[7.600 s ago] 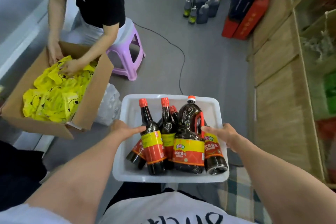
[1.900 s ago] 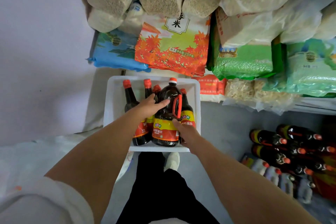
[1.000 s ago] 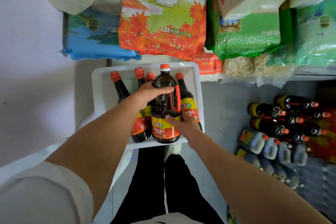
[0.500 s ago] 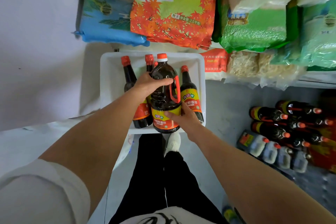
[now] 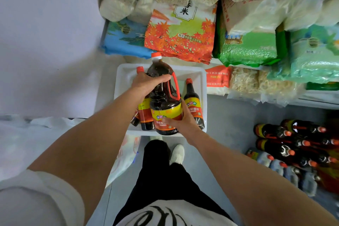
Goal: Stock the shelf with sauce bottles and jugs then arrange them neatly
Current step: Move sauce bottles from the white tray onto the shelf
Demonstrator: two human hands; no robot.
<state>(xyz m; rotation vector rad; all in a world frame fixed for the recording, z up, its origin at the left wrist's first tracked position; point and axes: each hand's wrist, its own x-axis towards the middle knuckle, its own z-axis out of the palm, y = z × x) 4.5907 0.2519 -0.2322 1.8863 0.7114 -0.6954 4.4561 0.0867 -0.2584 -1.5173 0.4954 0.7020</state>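
A white plastic bin (image 5: 202, 82) sits on the floor in front of me, with several dark sauce bottles inside. I hold a big dark sauce jug (image 5: 163, 101) with a red handle and a red-yellow label, lifted above the bin. My left hand (image 5: 146, 83) grips its upper body near the neck. My right hand (image 5: 180, 118) cups its lower labelled part. A slim bottle (image 5: 192, 102) stands at the bin's right side, and more bottles (image 5: 145, 113) lean at the left under my left hand.
Bagged rice and grain (image 5: 179, 35) are stacked just beyond the bin. Sauce bottles and small jugs (image 5: 293, 145) lie in rows on the floor at the right. A white wall (image 5: 45, 42) runs along the left. My legs and a shoe (image 5: 177, 154) are below the bin.
The jug has come up out of the bin, held by both hands, its cap now past the bin's far rim. The bin's other bottles stay put.
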